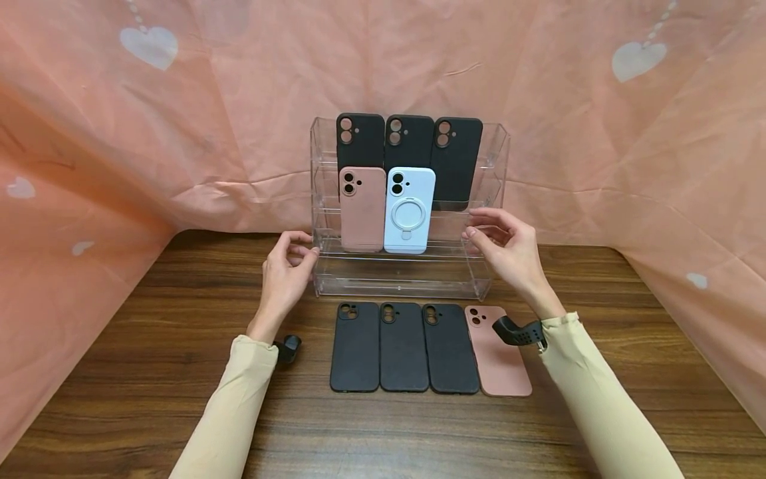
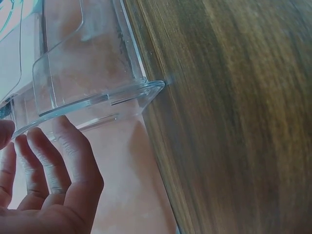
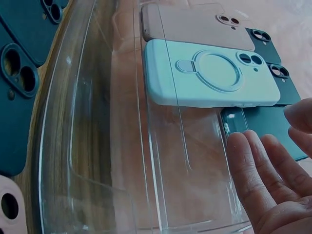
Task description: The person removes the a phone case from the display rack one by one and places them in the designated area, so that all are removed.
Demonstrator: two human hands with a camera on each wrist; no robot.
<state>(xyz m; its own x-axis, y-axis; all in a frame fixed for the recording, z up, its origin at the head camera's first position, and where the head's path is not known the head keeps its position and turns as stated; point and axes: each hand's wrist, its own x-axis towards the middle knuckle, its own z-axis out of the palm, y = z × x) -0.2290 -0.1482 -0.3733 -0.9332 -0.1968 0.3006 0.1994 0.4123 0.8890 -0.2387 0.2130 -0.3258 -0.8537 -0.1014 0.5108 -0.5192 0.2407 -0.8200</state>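
A clear tiered display stand [image 1: 413, 289] stands on the wooden table. Its back tier bears three black phone cases [image 1: 456, 159]; in front of them lean a pink phone case [image 1: 362, 213] and a white phone case [image 1: 422, 243] with a ring. My left hand [image 1: 287, 266] is at the stand's left side, fingers relaxed, their tips at the clear edge in the left wrist view. At the right side is my right hand [image 1: 509, 246], fingers loosely bent with thumb apart; in the right wrist view nothing is between them. Whether those fingertips touch the plastic I cannot tell.
Before the stand lie three black phone cases [image 1: 403, 349] in a row and a pink phone case [image 1: 499, 362], partly under the black right wrist device [image 1: 517, 331]. Another black wrist device [image 1: 288, 348] shows at the left wrist. Pink cloth [image 1: 251, 120] hangs behind and at both sides.
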